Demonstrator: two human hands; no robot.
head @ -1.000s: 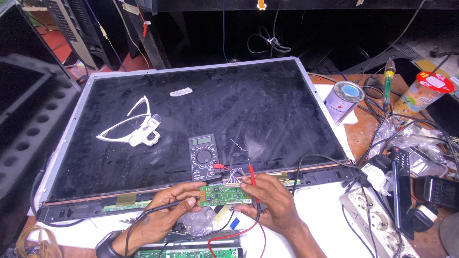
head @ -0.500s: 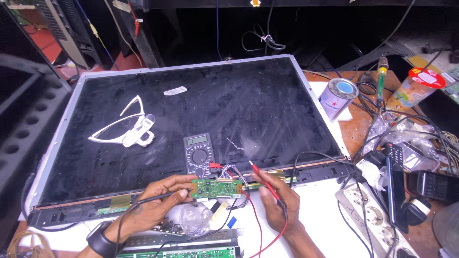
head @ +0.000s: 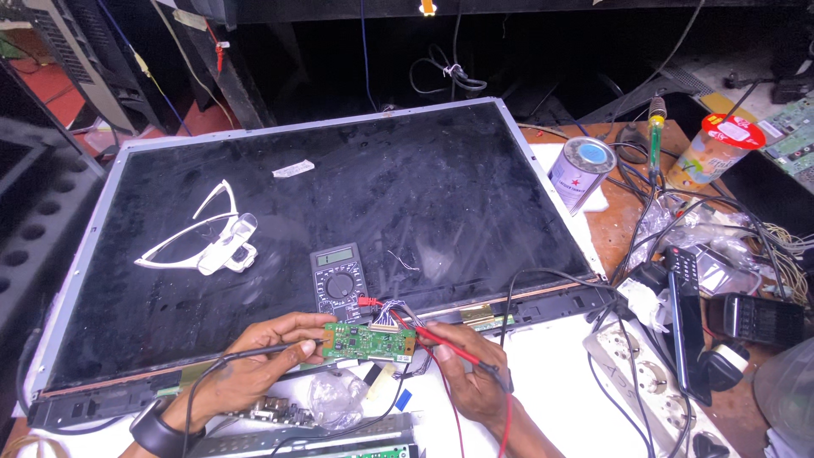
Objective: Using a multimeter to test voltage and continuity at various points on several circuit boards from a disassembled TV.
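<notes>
Change: the red probe point(head: 449, 346), raised above the green circuit board point(head: 368, 341) half a second ago, has been lowered so that its tip is laid at the board's right end; the black probe point(head: 275, 348) has been kept at the board's left end.
Left hand: the left hand point(head: 259, 360) is closed around the black probe, fingertips touching the board's left edge; a dark band is worn at the wrist.
Right hand: the right hand point(head: 471, 382) is closed around the red probe, held like a pen, just right of the board.
Circuit board: a small green strip, laid at the near edge of the large dark display panel point(head: 322, 220), with a bundle of thin wires plugged into its far right corner.
Multimeter: a dark multimeter point(head: 337, 280) is set on the panel just beyond the board.
Panel: white glasses point(head: 208, 242) are laid on its left part.
Table: a metal tin point(head: 582, 174) and a cup with a red lid point(head: 716, 151) are stood to the far right, among tangled cables.
</notes>
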